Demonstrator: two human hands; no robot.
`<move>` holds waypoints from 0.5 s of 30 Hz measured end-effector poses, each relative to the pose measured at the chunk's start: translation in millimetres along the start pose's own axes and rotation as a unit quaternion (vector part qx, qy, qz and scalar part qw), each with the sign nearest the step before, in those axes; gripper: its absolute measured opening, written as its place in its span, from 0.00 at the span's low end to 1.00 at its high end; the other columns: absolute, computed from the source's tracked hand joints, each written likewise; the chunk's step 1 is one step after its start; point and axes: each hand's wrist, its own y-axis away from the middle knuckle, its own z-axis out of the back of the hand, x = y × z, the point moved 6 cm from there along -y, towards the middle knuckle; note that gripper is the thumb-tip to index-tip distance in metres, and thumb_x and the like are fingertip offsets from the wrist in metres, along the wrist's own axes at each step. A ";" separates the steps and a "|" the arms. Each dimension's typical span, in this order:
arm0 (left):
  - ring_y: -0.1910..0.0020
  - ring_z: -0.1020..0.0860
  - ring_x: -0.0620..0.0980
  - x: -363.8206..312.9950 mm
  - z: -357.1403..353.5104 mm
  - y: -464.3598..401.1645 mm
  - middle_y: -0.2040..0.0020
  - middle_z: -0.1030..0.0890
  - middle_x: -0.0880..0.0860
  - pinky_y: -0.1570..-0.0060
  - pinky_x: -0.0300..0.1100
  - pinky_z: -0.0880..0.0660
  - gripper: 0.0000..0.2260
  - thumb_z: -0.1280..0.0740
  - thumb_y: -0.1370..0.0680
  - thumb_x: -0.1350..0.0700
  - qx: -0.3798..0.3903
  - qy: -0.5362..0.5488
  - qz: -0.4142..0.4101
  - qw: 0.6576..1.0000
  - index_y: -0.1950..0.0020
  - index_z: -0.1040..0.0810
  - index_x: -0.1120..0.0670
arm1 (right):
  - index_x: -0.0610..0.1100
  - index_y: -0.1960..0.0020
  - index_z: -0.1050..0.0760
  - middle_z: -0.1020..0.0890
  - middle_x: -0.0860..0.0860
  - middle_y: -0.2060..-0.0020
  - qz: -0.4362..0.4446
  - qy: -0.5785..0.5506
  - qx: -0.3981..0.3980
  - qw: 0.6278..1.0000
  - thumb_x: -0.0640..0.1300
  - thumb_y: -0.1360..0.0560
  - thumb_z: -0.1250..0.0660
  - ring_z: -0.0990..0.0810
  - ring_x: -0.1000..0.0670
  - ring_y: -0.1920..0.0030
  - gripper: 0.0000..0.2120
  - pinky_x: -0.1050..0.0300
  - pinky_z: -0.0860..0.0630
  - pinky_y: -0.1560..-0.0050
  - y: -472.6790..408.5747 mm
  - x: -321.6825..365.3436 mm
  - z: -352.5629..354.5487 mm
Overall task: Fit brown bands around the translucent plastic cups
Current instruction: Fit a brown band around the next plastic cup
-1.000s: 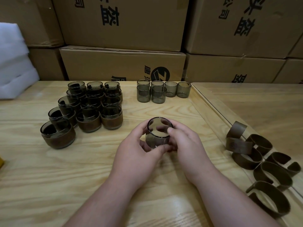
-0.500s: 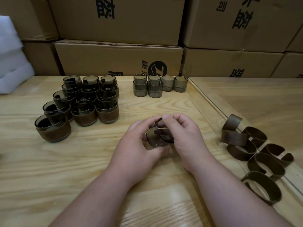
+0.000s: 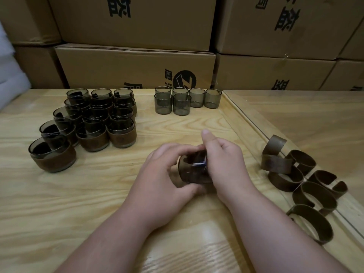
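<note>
1. cardboard boxes (image 3: 137,22) with black printing are stacked behind the table, past the far edge from the cup in hand.
2. the wooden table (image 3: 59,203) carries everything; a raised strip runs along it to the right of the held cup.
3. a cluster of finished cups (image 3: 88,123), each with a brown band round it, stands left of and beyond the held cup, some stacked on others.
4. a pile of loose brown bands (image 3: 303,186), curled open, lies to the right of the held cup, across the raised strip.
5. six bare cups (image 3: 183,99) stand upright in a group straight beyond the held cup, near the boxes.
6. the left hand (image 3: 163,178) curls its fingers and thumb round the left side of the held cup.
7. the right hand (image 3: 226,164) grips the cup's right side, one finger raised above it.
8. the held cup (image 3: 194,170), smoky and translucent, sits low over the table between both hands; whether a band is on it is unclear.
</note>
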 end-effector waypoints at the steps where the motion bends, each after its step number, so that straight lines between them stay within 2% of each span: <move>1: 0.38 0.26 0.40 -1.3 0.8 0.4 0.41 0.23 0.34 0.41 0.29 0.33 0.29 0.20 0.37 0.45 -0.004 0.011 -0.003 1.000 0.38 0.24 0.34 | 0.50 0.69 0.18 0.17 0.49 0.70 -0.010 -0.012 -0.009 1.000 0.61 0.20 0.35 0.15 0.44 0.63 0.23 0.45 0.17 0.57 -0.4 0.1 3.1; 4: 0.38 0.24 0.37 -0.3 4.0 2.2 0.42 0.21 0.36 0.42 0.25 0.34 0.27 0.20 0.38 0.46 -0.021 0.069 0.011 0.997 0.42 0.25 0.34 | 0.51 0.68 0.19 0.15 0.45 0.66 -0.007 -0.021 -0.034 0.999 0.58 0.16 0.40 0.14 0.45 0.61 0.25 0.46 0.16 0.57 -0.8 1.4 11.3; 7: 0.41 0.18 0.43 2.3 5.4 2.8 0.41 0.18 0.46 0.38 0.38 0.26 0.27 0.19 0.38 0.51 -0.036 0.158 0.041 0.986 0.45 0.25 0.34 | 0.48 0.60 0.21 0.15 0.48 0.67 0.008 -0.016 -0.069 0.997 0.55 0.15 0.41 0.14 0.49 0.65 0.20 0.54 0.20 0.64 0.0 0.0 16.8; 9: 0.47 0.15 0.46 2.3 7.5 1.9 0.41 0.19 0.51 0.47 0.42 0.20 0.25 0.20 0.37 0.54 -0.056 0.223 0.057 0.971 0.46 0.24 0.36 | 0.49 0.54 0.21 0.14 0.52 0.65 0.015 -0.025 -0.079 0.996 0.49 0.15 0.41 0.15 0.51 0.67 0.13 0.56 0.23 0.66 0.9 -1.1 17.8; 10: 0.50 0.15 0.46 3.3 9.9 1.6 0.41 0.20 0.52 0.52 0.42 0.19 0.24 0.20 0.36 0.54 -0.073 0.236 0.062 0.967 0.46 0.23 0.36 | 0.50 0.52 0.22 0.14 0.53 0.64 0.022 -0.026 -0.080 0.996 0.47 0.16 0.40 0.15 0.51 0.67 0.10 0.55 0.23 0.65 1.6 -1.5 16.9; 12: 0.51 0.17 0.46 6.2 14.8 1.1 0.41 0.24 0.50 0.53 0.42 0.19 0.22 0.22 0.35 0.50 -0.097 0.221 0.069 0.968 0.45 0.21 0.33 | 0.52 0.52 0.22 0.14 0.55 0.62 0.048 -0.004 -0.081 0.996 0.44 0.18 0.37 0.16 0.54 0.67 0.07 0.54 0.22 0.62 3.8 -0.8 15.2; 15: 0.53 0.22 0.38 6.8 16.8 1.5 0.44 0.26 0.47 0.51 0.30 0.25 0.22 0.25 0.30 0.50 -0.101 0.184 0.063 0.976 0.38 0.20 0.34 | 0.53 0.55 0.22 0.16 0.57 0.62 0.140 0.114 -0.089 0.980 0.45 0.20 0.34 0.18 0.59 0.58 0.06 0.65 0.25 0.57 11.8 11.7 17.2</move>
